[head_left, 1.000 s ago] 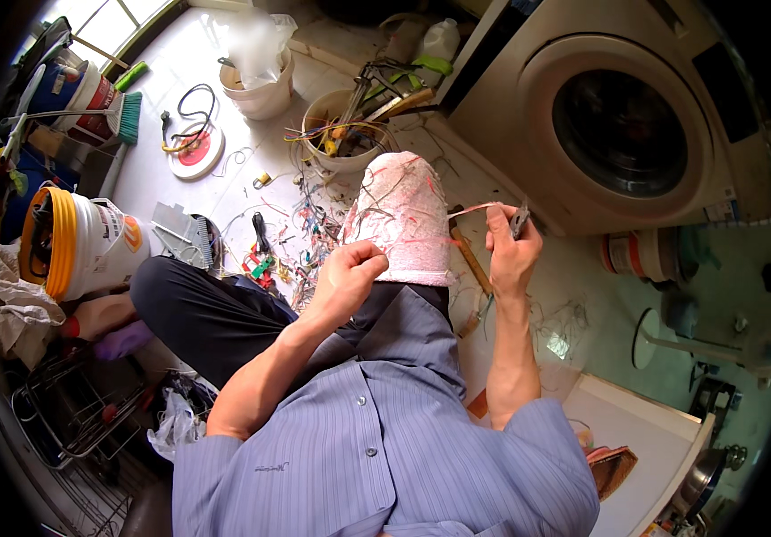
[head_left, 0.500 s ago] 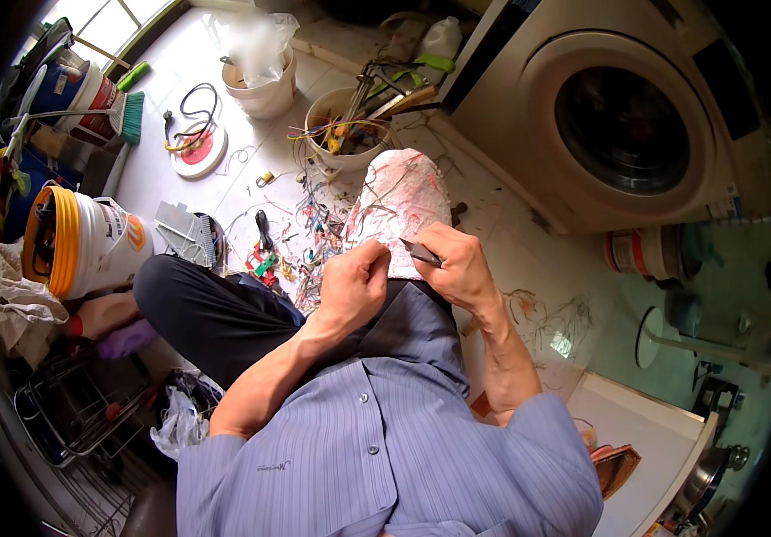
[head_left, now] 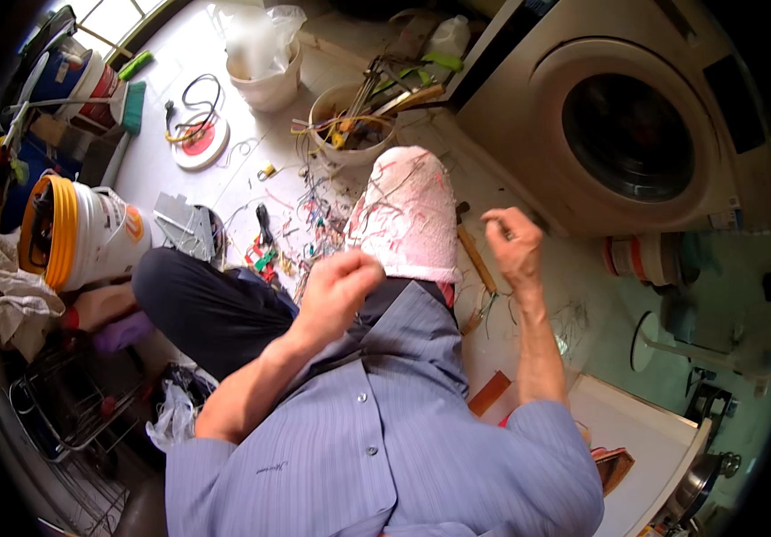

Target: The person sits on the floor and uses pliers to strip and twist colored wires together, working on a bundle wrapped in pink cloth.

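Observation:
My left hand [head_left: 342,286] is closed in a fist over my lap, beside the near edge of a pink towel [head_left: 408,215]. Whatever it grips, if anything, is hidden. My right hand [head_left: 516,251] is raised to the right of the towel, its fingers curled in; a dark spot shows between them, but I cannot make out what it is. The towel drapes over my right knee, with thin wire scraps lying on it. Between knee and right hand, a wooden-handled tool [head_left: 477,258] lies on the floor. Stripped wires and small colored pieces [head_left: 318,219] are heaped left of the knee.
A white bucket of tools [head_left: 349,152] stands beyond my knee, with another bucket holding a plastic bag [head_left: 264,85] behind it. A front-loading washing machine [head_left: 573,116] fills the far right. To the left are a yellow-rimmed bucket [head_left: 103,237] and a round lid with a cable [head_left: 199,148].
My right hand has moved right and up, away from my left hand and the towel. The dark-bladed knife it held no longer shows clearly. My left hand stays near the same spot.

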`<action>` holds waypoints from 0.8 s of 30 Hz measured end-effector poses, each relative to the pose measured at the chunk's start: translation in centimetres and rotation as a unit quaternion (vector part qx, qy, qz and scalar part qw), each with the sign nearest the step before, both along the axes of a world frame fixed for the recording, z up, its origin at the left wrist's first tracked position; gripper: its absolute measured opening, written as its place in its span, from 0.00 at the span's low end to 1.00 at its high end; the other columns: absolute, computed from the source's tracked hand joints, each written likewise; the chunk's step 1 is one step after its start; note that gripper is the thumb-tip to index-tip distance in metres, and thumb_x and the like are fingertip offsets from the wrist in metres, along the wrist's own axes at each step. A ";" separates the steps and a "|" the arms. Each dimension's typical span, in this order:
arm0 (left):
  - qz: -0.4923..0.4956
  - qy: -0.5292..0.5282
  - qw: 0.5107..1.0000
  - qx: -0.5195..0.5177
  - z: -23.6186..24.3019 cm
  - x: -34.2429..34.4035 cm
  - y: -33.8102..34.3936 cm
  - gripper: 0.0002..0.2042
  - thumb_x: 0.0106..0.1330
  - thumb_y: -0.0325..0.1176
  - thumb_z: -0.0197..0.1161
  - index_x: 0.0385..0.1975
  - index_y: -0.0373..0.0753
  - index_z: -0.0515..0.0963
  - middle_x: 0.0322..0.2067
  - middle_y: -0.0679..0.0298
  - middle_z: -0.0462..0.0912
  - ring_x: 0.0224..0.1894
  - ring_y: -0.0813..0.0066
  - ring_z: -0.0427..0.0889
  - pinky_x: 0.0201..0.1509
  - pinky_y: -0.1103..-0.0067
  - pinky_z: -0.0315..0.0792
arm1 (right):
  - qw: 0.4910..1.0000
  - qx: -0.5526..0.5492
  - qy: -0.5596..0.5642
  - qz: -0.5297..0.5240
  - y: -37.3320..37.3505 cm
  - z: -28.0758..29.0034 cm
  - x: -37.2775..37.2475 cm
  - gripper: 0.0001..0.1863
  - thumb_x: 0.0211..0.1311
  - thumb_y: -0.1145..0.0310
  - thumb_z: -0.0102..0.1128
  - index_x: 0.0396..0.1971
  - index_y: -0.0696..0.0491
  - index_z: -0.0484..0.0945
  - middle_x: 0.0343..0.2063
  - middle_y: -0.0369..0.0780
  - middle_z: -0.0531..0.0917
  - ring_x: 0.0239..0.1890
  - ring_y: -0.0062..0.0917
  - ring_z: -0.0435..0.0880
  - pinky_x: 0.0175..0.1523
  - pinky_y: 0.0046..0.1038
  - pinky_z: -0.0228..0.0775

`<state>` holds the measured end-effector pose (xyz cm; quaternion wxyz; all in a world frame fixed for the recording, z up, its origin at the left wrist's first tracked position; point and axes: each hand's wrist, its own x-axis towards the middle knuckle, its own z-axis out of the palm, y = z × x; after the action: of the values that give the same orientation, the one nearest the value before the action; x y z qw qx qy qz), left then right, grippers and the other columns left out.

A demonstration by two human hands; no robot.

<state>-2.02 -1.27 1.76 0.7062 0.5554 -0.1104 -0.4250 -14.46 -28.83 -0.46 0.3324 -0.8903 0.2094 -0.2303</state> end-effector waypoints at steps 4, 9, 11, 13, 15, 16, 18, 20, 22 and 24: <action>0.005 -0.067 0.997 0.047 -0.9 0.8 -1.3 0.05 0.68 0.27 0.62 0.31 0.34 0.81 0.18 0.74 0.72 0.19 0.89 0.66 0.21 0.85 0.58 | 0.998 0.067 -0.011 0.009 0.8 4.0 1.2 0.06 0.60 0.76 0.65 0.37 0.59 0.85 0.30 0.42 0.85 0.31 0.25 0.83 0.36 0.25 0.73; 0.019 -0.231 0.970 0.070 -2.1 -0.1 -2.0 0.06 0.69 0.27 0.61 0.32 0.32 0.81 0.20 0.73 0.74 0.24 0.88 0.68 0.27 0.84 0.63 | 0.983 0.084 -0.055 0.151 5.0 5.2 3.4 0.07 0.61 0.73 0.66 0.36 0.59 0.84 0.27 0.41 0.83 0.29 0.24 0.81 0.35 0.28 0.71; 0.020 -0.249 0.965 0.084 -1.7 -0.3 -2.1 0.06 0.69 0.27 0.61 0.32 0.31 0.81 0.21 0.73 0.75 0.25 0.88 0.69 0.28 0.84 0.64 | 0.976 0.099 0.007 0.194 5.2 3.4 3.4 0.06 0.61 0.72 0.66 0.34 0.59 0.83 0.25 0.42 0.81 0.28 0.24 0.80 0.33 0.30 0.70; 0.017 -0.253 0.962 0.100 -1.4 -0.1 -2.2 0.06 0.69 0.28 0.62 0.32 0.31 0.81 0.21 0.73 0.76 0.25 0.88 0.69 0.28 0.84 0.64 | 0.967 0.138 0.063 0.207 4.9 2.3 3.3 0.06 0.61 0.71 0.66 0.32 0.59 0.82 0.24 0.44 0.80 0.27 0.25 0.80 0.32 0.33 0.69; 0.004 -0.212 0.972 0.105 -1.5 0.0 -2.1 0.07 0.69 0.28 0.62 0.32 0.31 0.82 0.21 0.73 0.76 0.25 0.89 0.70 0.28 0.84 0.64 | 0.953 0.209 0.115 0.184 4.9 2.1 2.8 0.06 0.62 0.71 0.66 0.30 0.59 0.81 0.23 0.46 0.79 0.26 0.29 0.80 0.32 0.35 0.68; -0.006 -0.170 0.980 0.099 -1.7 0.2 -2.0 0.07 0.69 0.29 0.62 0.33 0.31 0.82 0.21 0.74 0.76 0.26 0.89 0.70 0.28 0.84 0.64 | 0.958 0.189 0.098 0.192 4.6 1.8 2.9 0.06 0.60 0.71 0.65 0.30 0.59 0.81 0.24 0.47 0.80 0.26 0.37 0.79 0.32 0.35 0.69; 0.000 -0.148 0.987 0.066 -2.5 0.2 -2.3 0.08 0.69 0.30 0.63 0.33 0.32 0.83 0.19 0.74 0.75 0.21 0.90 0.68 0.23 0.85 0.60 | 0.964 0.119 0.064 0.229 4.2 2.0 3.3 0.05 0.59 0.72 0.65 0.30 0.57 0.82 0.25 0.46 0.81 0.28 0.38 0.79 0.34 0.34 0.71; -0.022 -0.006 0.996 0.089 -2.4 0.4 -2.3 0.07 0.68 0.30 0.64 0.32 0.34 0.83 0.18 0.75 0.74 0.18 0.90 0.65 0.20 0.84 0.56 | 0.964 0.038 0.022 0.262 3.6 2.1 3.7 0.04 0.57 0.72 0.65 0.31 0.56 0.83 0.26 0.44 0.82 0.30 0.39 0.81 0.35 0.34 0.73; -0.035 0.077 0.992 0.098 -2.4 0.7 -2.7 0.06 0.68 0.31 0.65 0.32 0.35 0.83 0.17 0.76 0.73 0.16 0.91 0.62 0.18 0.84 0.52 | 0.955 -0.055 -0.027 0.290 3.0 1.9 4.0 0.04 0.56 0.72 0.64 0.32 0.54 0.83 0.27 0.41 0.83 0.33 0.38 0.82 0.38 0.34 0.75; -0.031 0.098 0.990 0.092 -2.9 0.9 -3.4 0.05 0.67 0.31 0.65 0.32 0.36 0.83 0.17 0.77 0.72 0.14 0.92 0.60 0.17 0.84 0.49 | 0.956 -0.089 -0.014 0.278 2.2 1.4 4.4 0.09 0.54 0.70 0.68 0.34 0.56 0.83 0.31 0.42 0.84 0.35 0.37 0.83 0.40 0.34 0.75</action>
<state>-1.10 -4.65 -1.13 0.6459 0.5702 -0.0177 -0.5072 -10.03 -26.59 0.93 0.3054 -0.9361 -0.0721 -0.1588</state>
